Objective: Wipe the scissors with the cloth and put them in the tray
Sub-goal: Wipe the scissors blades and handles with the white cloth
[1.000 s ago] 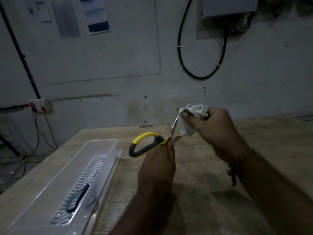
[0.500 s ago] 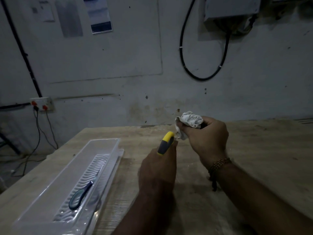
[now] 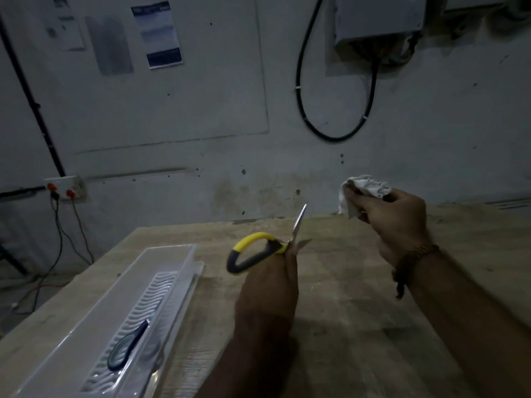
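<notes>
- I see a pale wooden desk point(image 3: 330, 297) pushed against a stained grey wall in a dim room; a black cable point(image 3: 336, 136) loops below a wall box point(image 3: 379, 18), and a socket with two red switches point(image 3: 65, 190) sits at left
- One pair of scissors point(image 3: 258, 251), yellow and dark handled, is held above the desk by my left hand point(image 3: 270, 285), which is closed around the lower handle, blades parted and the upper one pointing up
- One white cloth point(image 3: 363, 193) is bunched in my right hand point(image 3: 393, 222), fingers pinched shut on it, a beaded band at the wrist
- One clear plastic tray point(image 3: 94, 320) lies on the desk at left, well apart from the scissors, with a single dark-handled tool point(image 3: 128, 350) on its ribbed floor; I cannot tell what the tool is
- Half a second ago the cloth was wrapped around the blades; now the right hand has drawn away to the right, the cloth is clear of the scissors and the blades are bare
</notes>
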A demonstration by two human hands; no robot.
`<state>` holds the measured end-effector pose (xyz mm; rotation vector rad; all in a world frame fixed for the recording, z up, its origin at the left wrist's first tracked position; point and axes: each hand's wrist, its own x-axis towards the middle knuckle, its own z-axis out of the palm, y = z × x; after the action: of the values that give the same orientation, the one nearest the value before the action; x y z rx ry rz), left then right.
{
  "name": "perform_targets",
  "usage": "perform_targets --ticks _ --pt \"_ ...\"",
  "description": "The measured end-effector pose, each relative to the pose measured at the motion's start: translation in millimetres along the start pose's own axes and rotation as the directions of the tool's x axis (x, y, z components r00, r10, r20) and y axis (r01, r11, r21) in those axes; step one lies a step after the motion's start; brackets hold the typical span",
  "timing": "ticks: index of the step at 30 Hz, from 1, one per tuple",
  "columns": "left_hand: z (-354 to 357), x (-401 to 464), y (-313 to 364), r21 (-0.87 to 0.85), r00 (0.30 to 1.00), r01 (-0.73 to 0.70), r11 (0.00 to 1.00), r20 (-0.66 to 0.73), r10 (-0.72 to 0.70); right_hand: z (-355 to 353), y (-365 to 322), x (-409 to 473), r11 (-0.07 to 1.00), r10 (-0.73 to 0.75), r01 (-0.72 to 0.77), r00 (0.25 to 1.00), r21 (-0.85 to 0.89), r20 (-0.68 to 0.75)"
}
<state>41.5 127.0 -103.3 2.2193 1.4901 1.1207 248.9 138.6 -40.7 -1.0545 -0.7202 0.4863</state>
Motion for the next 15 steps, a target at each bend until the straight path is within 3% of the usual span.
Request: perform_targets --ticks 2,5,10,13,15 --pt "-4 1 -2 -0.251 0.997 -0.020 0.968 -0.073 0.001 1 -7 -5 1.000 -0.027 0.028 0.990 -0.002 0.138" --pt "-8 1 -4 -0.630 0.979 0.203 0.749 0.104 -0.178 7 -6 -12 0.997 -0.063 0.071 0.967 -0.023 0.245" --pt "-18 4 4 -0.812 0.926 0.360 0.460 0.251 -0.281 11 22 -30 0.976 -0.014 0.058 0.978 -0.209 0.207" --pt "-19 7 1 -0.869 0.869 0.448 0.208 0.369 -0.331 25 28 -59 0.913 -0.138 0.223 0.957 -0.342 0.256" --pt "-14 10 -5 -0.877 0.853 0.462 0.136 0.396 -0.340 36 25 -78 0.855 -0.288 0.385 0.909 -0.347 0.300"
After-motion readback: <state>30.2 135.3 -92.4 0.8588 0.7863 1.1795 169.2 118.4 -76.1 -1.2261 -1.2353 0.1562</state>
